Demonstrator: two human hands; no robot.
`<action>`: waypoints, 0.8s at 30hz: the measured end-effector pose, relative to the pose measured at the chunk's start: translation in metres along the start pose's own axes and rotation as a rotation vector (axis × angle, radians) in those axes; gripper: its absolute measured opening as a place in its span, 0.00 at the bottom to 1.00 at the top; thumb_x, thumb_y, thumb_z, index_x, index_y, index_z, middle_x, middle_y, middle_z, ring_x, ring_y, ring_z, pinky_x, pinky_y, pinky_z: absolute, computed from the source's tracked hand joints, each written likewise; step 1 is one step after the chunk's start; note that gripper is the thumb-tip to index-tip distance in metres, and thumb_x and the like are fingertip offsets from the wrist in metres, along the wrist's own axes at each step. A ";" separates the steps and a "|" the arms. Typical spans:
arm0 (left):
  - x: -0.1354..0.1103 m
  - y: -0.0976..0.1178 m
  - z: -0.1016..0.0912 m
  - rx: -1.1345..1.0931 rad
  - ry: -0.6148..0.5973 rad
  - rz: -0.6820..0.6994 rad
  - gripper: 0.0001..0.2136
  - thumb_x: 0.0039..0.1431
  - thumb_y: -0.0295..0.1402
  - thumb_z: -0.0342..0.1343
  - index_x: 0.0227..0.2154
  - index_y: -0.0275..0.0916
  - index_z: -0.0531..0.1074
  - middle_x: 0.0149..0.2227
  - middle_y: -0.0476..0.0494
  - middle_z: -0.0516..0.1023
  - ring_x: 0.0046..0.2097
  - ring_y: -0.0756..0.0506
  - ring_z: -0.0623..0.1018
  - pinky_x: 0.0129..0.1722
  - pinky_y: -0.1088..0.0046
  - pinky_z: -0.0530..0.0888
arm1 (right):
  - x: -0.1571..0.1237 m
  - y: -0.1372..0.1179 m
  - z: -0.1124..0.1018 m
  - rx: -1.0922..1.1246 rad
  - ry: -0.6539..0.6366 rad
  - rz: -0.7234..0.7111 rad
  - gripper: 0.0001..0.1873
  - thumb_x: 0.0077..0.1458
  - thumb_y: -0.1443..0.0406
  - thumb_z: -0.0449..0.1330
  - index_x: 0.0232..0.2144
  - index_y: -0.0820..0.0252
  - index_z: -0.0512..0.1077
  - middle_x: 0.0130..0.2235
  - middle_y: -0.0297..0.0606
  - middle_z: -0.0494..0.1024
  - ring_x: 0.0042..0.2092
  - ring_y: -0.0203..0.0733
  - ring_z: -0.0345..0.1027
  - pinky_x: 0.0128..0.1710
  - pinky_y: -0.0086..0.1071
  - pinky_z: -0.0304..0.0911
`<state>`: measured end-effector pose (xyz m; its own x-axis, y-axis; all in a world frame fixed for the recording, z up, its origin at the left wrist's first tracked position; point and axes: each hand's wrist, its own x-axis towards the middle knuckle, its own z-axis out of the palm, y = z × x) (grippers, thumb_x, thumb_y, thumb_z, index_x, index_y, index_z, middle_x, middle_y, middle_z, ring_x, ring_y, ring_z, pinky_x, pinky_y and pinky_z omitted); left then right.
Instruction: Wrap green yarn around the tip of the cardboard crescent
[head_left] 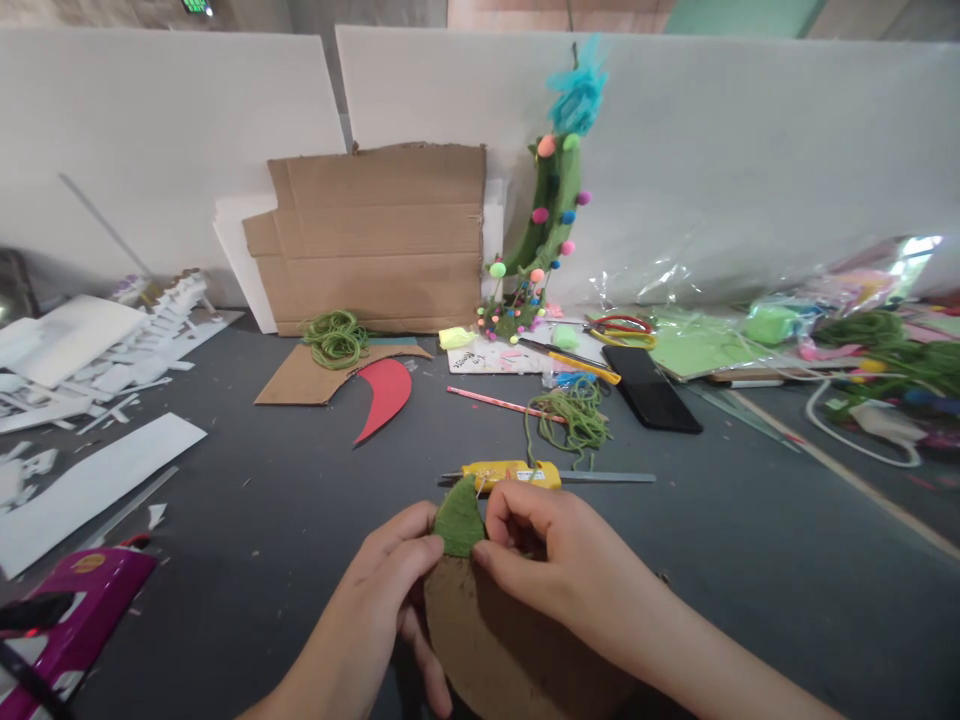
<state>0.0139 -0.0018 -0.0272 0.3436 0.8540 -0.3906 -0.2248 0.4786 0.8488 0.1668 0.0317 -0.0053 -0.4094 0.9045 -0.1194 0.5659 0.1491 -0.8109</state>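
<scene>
A brown cardboard cutout (487, 640) with a curved edge stands close in front of me, its pointed tip covered in rows of green yarn (459, 522). My left hand (382, 580) grips its left edge, thumb just under the green part and other fingers behind. At the right edge of the tip, my right hand (555, 550) is closed in a pinch on the yarn; its fingertips partly hide the strand. Beyond the hands lies a yellow hot glue gun (517, 474) with a clear glue stick. A strand trails toward it from a loose yarn bundle (574, 415).
Behind are a red crescent (386, 395), a cardboard offcut (292, 380), scissors (622, 325), a craft knife (577, 362) and a black phone (651, 388). A pompom-decorated green crescent (570, 190) hangs at the back. White scraps (97, 370) and a purple device (90, 610) lie left.
</scene>
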 end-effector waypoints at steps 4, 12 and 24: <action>-0.001 0.001 0.000 0.010 -0.008 0.000 0.10 0.57 0.35 0.43 0.33 0.35 0.67 0.19 0.53 0.61 0.18 0.52 0.67 0.13 0.78 0.68 | 0.000 -0.001 -0.001 0.006 0.001 0.009 0.10 0.44 0.73 0.55 0.18 0.59 0.58 0.20 0.25 0.60 0.23 0.30 0.52 0.22 0.23 0.48; -0.001 0.002 0.001 0.008 0.003 0.007 0.11 0.56 0.34 0.43 0.36 0.36 0.68 0.20 0.53 0.61 0.19 0.52 0.67 0.13 0.78 0.69 | 0.002 0.000 -0.001 0.044 -0.014 0.014 0.10 0.44 0.73 0.55 0.18 0.59 0.58 0.19 0.25 0.58 0.23 0.30 0.51 0.22 0.24 0.48; 0.002 -0.001 -0.002 0.011 0.016 0.025 0.11 0.57 0.36 0.45 0.33 0.35 0.68 0.20 0.52 0.64 0.17 0.53 0.68 0.13 0.79 0.69 | 0.004 0.009 -0.005 0.169 -0.053 0.060 0.08 0.45 0.72 0.54 0.24 0.57 0.57 0.21 0.24 0.59 0.24 0.30 0.52 0.22 0.23 0.48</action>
<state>0.0128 0.0000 -0.0299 0.3235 0.8688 -0.3750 -0.2232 0.4551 0.8620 0.1737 0.0383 -0.0099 -0.4176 0.8870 -0.1971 0.4639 0.0216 -0.8856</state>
